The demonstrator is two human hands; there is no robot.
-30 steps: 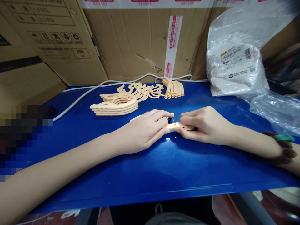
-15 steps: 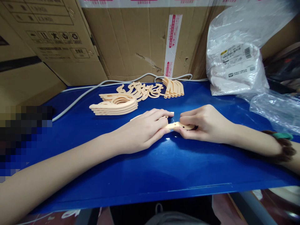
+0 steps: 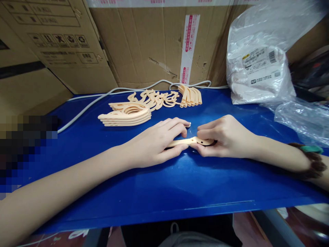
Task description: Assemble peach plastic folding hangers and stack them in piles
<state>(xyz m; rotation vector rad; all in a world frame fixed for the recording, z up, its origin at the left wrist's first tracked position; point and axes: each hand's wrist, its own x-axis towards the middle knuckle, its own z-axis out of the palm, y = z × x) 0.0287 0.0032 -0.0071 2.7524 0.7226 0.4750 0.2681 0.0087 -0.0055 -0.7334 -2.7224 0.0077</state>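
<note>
centrally, a slender cream piece [image 3: 181,141] lies low over the blue table [image 3: 164,192], its long axis running left to right, roughly along the table's front edge, with small holes near its right end. the right hand [image 3: 223,137] is nearer that end, thumb and bent fingers clamped on it, so that the piece extends leftward from the grip. its left end passes between thumb and fingers of the left hand [image 3: 156,140], whose outer fingers stand apart; whether this hand grips firmly cannot be told. beyond, well apart from the hands, lie stacked curved pieces [image 3: 124,119], a row of hooks [image 3: 158,100] and curved arms [image 3: 191,97].
</note>
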